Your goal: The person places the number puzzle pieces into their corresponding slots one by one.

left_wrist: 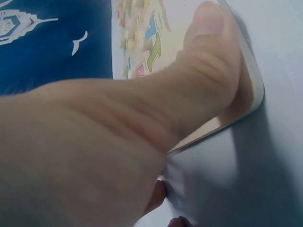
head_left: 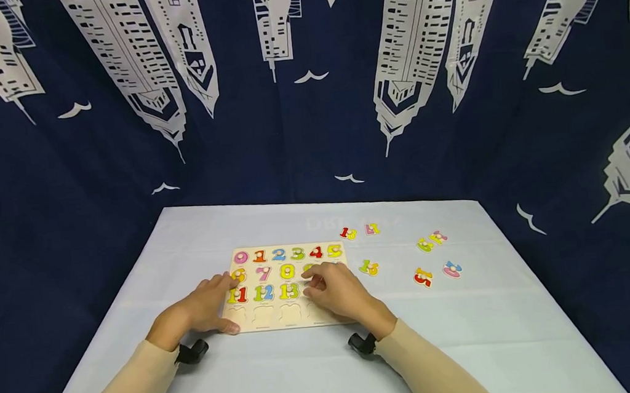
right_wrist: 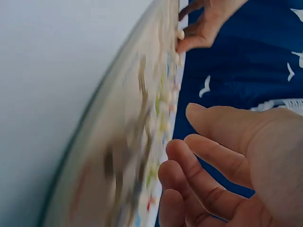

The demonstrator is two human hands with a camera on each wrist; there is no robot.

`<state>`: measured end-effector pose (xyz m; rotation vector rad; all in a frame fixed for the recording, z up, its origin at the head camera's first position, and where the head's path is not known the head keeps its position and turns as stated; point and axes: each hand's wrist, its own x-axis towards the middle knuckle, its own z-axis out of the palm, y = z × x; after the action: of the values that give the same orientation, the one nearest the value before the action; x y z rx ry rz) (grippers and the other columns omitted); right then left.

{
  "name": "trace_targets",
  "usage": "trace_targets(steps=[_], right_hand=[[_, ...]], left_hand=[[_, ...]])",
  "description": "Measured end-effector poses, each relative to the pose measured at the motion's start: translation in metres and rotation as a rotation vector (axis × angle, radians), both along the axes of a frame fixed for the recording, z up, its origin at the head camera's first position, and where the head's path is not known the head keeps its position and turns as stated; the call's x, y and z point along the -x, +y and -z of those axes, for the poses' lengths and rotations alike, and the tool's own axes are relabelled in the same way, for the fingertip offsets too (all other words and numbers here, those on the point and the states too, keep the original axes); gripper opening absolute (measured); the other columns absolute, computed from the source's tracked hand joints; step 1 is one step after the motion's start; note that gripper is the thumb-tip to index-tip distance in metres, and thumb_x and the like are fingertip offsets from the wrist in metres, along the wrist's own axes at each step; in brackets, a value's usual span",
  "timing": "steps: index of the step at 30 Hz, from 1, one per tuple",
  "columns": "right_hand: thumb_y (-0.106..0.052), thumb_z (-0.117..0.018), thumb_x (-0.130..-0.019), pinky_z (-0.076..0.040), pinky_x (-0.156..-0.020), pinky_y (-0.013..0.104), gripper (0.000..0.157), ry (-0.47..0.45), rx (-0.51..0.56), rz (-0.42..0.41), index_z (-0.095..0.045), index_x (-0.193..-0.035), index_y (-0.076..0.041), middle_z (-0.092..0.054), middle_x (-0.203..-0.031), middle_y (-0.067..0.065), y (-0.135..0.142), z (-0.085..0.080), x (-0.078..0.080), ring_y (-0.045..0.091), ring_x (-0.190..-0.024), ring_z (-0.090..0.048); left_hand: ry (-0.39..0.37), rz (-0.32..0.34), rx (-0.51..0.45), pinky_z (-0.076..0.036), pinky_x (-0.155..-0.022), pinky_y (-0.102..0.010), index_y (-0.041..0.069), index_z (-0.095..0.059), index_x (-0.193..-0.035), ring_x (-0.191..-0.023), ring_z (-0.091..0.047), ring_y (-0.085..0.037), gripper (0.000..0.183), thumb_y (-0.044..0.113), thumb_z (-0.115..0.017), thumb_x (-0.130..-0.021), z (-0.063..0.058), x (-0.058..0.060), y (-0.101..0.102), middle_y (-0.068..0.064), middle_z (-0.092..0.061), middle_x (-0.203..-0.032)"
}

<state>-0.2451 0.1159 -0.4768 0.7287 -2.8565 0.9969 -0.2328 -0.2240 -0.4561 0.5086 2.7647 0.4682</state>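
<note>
A wooden number puzzle board (head_left: pixel 271 318) lies on the table, with colourful knobbed number pieces in its upper rows and bare outlined recesses in the bottom row. My left hand (head_left: pixel 206 305) rests on the board's left edge; its thumb (left_wrist: pixel 208 59) presses near the corner and its fingers touch beside the yellow 6. Over the right part of the third row, just past the 13 piece (head_left: pixel 289 291), hovers my right hand (head_left: pixel 340 290). Its thumb and loosely bent fingers (right_wrist: pixel 182 158) stand apart, with nothing visible between them. It hides part of the board beneath.
Loose number pieces lie right of the board: a red-and-yellow one (head_left: pixel 348 233), a pink-and-yellow one (head_left: pixel 372 229), a green-and-yellow one (head_left: pixel 369 268), a red-and-yellow one (head_left: pixel 424 277), a blue-and-pink one (head_left: pixel 452 269) and others. A dark blue printed cloth (head_left: pixel 287 131) hangs behind the white table (head_left: pixel 285 378).
</note>
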Motion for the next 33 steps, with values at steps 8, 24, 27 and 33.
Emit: trace_targets(steps=[8, 24, 27, 33], right_hand=[[-0.012, -0.091, -0.102, -0.061, -0.083, 0.032, 0.028, 0.042, 0.015, 0.116, -0.087, -0.128, -0.006, -0.083, -0.101, 0.002, 0.055, -0.009, 0.010, 0.010, -0.089, -0.073], [-0.013, -0.087, -0.104, -0.063, -0.084, 0.049, 0.030, 0.168, -0.068, 0.439, -0.085, -0.132, -0.002, -0.082, -0.118, 0.023, 0.221, -0.005, 0.052, 0.040, -0.103, -0.082], [-0.018, -0.087, -0.104, -0.059, -0.077, 0.041, 0.033, 0.130, -0.083, 0.486, -0.084, -0.134, -0.002, -0.079, -0.120, 0.025, 0.251, 0.002, 0.060, 0.041, -0.104, -0.078], [-0.020, -0.090, -0.101, -0.052, -0.079, 0.032, 0.045, 0.022, -0.142, 0.455, -0.080, -0.140, 0.001, -0.075, -0.129, 0.031, 0.290, 0.012, 0.073, 0.034, -0.101, -0.072]], left_hand=[[-0.004, -0.010, -0.038, -0.043, -0.133, -0.075, 0.001, -0.050, -0.170, -0.161, -0.046, -0.059, 0.108, 0.040, -0.106, -0.085, -0.004, -0.004, -0.009, -0.037, -0.036, -0.184], [-0.005, -0.018, -0.073, -0.042, -0.135, -0.073, 0.005, -0.048, -0.174, -0.164, -0.044, -0.056, 0.111, 0.041, -0.105, -0.086, -0.001, -0.008, -0.011, -0.033, -0.033, -0.188], [-0.014, -0.022, -0.087, -0.041, -0.135, -0.074, 0.005, -0.048, -0.174, -0.165, -0.044, -0.056, 0.111, 0.041, -0.105, -0.086, 0.005, -0.007, -0.010, -0.033, -0.033, -0.188], [-0.026, -0.032, -0.097, -0.040, -0.136, -0.074, 0.005, -0.045, -0.176, -0.167, -0.042, -0.056, 0.114, 0.042, -0.105, -0.086, 0.010, -0.009, -0.010, -0.031, -0.034, -0.188]])
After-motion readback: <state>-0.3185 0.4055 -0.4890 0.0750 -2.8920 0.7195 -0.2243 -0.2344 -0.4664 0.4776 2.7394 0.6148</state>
